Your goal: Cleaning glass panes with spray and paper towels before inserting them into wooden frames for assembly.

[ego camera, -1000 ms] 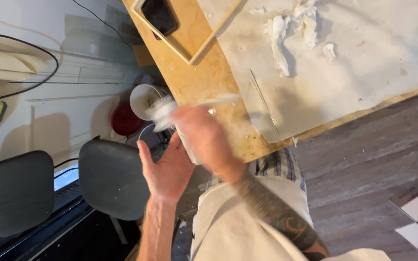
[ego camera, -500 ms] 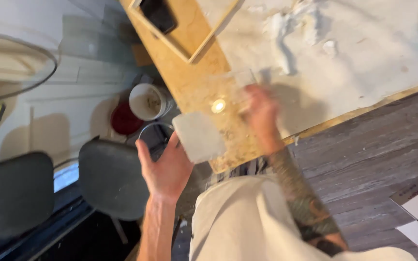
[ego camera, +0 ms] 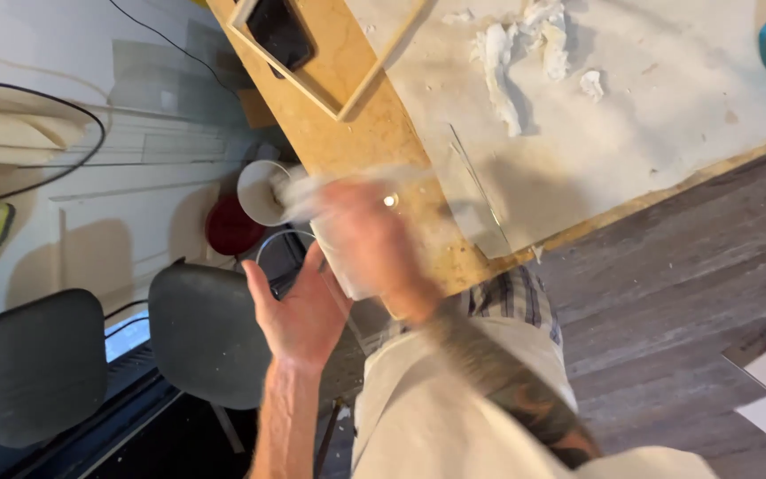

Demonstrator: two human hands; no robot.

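Cradling a pale square piece [ego camera: 347, 266] in my open left hand [ego camera: 299, 306], steadying it; blurred right hand [ego camera: 370, 239] rubs across, grip unclear.

This looks like a home craft or hobby workshop set up in a living room rather than a trade shop. A bare wooden desk [ego camera: 374, 133] is partly covered by a stained, pale work sheet [ego camera: 649, 115] smeared with lumps of white plaster or clay [ego camera: 525, 44], and a wooden frame [ego camera: 347, 62] lies on it. Beside the desk stand a white tub [ego camera: 263, 191] and a red bowl [ego camera: 232, 229]. The floor [ego camera: 693, 284] is grey wood-look plank, speckled with white crumbs. A panelled white door [ego camera: 117, 204], loose black cable [ego camera: 90, 133] and two dark chair backs [ego camera: 117, 355] give it a domestic look.
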